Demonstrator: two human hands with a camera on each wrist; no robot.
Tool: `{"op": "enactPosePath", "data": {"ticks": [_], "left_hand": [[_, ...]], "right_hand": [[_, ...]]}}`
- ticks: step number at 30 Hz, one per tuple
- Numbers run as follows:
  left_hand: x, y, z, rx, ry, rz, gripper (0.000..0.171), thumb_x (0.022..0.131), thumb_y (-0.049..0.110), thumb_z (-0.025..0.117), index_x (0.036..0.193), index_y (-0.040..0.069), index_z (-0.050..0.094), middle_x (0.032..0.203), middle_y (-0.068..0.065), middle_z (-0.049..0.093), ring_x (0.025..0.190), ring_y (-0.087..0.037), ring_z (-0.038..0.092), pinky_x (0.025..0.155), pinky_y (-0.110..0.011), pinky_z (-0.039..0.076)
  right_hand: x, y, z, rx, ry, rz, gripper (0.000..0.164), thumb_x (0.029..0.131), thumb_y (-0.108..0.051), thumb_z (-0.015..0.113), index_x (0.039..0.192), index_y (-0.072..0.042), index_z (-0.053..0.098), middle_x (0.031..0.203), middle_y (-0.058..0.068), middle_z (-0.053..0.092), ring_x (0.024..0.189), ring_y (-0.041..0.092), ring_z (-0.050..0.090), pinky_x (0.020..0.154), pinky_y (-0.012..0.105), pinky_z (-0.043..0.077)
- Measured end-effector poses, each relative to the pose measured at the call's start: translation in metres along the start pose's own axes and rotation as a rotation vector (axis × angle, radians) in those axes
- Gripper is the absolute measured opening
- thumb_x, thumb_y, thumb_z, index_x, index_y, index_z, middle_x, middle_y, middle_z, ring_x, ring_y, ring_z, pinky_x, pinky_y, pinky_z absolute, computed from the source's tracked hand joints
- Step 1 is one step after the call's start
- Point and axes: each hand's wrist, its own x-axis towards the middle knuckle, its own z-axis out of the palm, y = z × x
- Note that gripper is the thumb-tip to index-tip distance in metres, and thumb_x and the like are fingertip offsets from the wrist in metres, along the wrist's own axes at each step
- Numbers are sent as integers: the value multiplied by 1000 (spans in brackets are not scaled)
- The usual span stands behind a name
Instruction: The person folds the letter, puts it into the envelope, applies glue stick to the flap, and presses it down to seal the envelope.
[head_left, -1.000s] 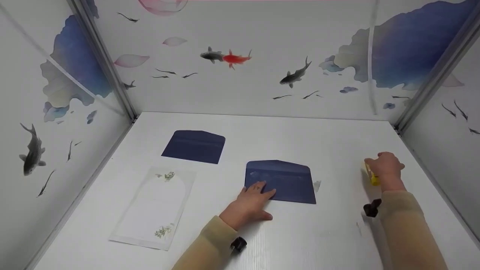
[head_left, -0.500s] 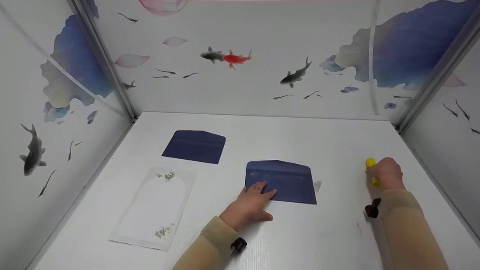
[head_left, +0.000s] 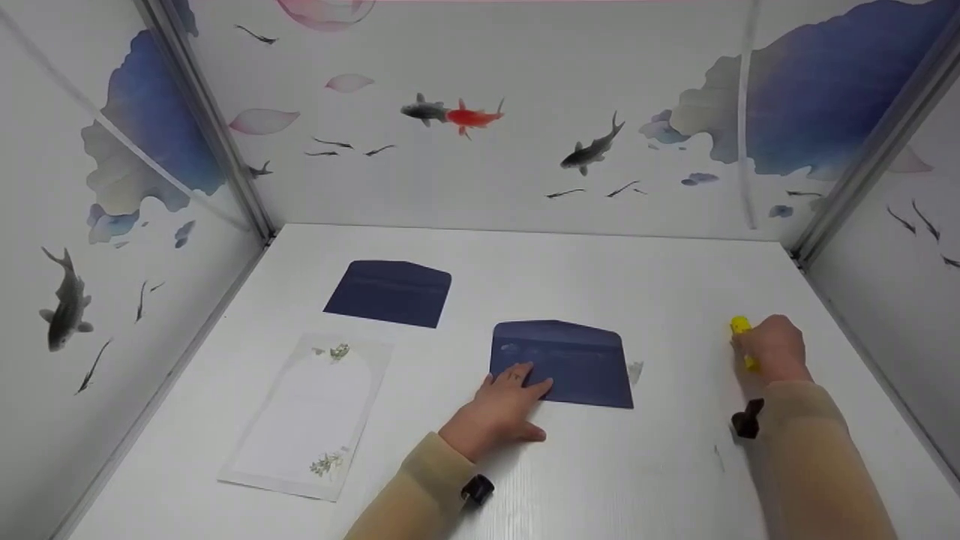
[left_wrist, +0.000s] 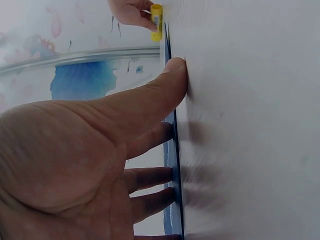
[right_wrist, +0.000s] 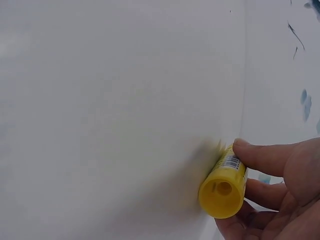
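Note:
A dark blue envelope (head_left: 562, 360) lies flap up near the middle of the table. My left hand (head_left: 495, 415) rests on its lower left part with fingers spread, the thumb reaching past the lower edge onto the table. In the left wrist view, the fingertips press on the thin envelope (left_wrist: 175, 150). At the right, my right hand (head_left: 776, 349) holds a yellow glue stick (head_left: 741, 325) between thumb and fingers. From the right wrist, the glue stick (right_wrist: 224, 192) lies along the tabletop with its hollow round end facing the camera.
Another dark blue envelope (head_left: 388, 294) lies farther back at the left. In front of it is a translucent sleeve with a white card (head_left: 304, 420) bearing printed green sprigs. A small pale smudge (head_left: 635, 372) marks the table beside the near envelope. White printed walls (head_left: 480, 187) enclose the table.
My right hand has come down slightly nearer me and turned, going from fingers over the glue stick to a side hold that shows its far end. My left hand stays on the envelope.

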Motion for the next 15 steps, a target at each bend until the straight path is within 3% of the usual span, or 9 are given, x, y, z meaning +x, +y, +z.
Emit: {"op": "enactPosePath", "data": {"ticks": [5, 10, 15], "left_hand": [[1, 0, 0, 4, -4, -1, 80, 90, 43, 79, 159, 28, 41, 170, -8, 29, 159, -27, 26, 125, -57, 28], [0, 1, 0, 1, -5, -2, 80, 90, 44, 78, 159, 28, 41, 170, -9, 29, 158, -28, 26, 125, -58, 28], [1, 0, 0, -1, -11, -4, 80, 90, 44, 78, 159, 29, 40, 170, -8, 28, 159, -28, 26, 125, -58, 27]], "right_hand": [[-2, -1, -1, 8, 7, 9, 62, 99, -21, 63, 137, 23, 42, 133, 39, 51, 103, 38, 52, 100, 52, 53], [-4, -5, -1, 31, 12, -15, 65, 103, -28, 57, 147, 17, 39, 147, 39, 43, 119, 43, 51, 113, 59, 44], [-5, -9, 4, 79, 25, -38, 66, 105, -32, 56, 150, 12, 37, 152, 37, 41, 121, 41, 51, 110, 54, 48]]}}
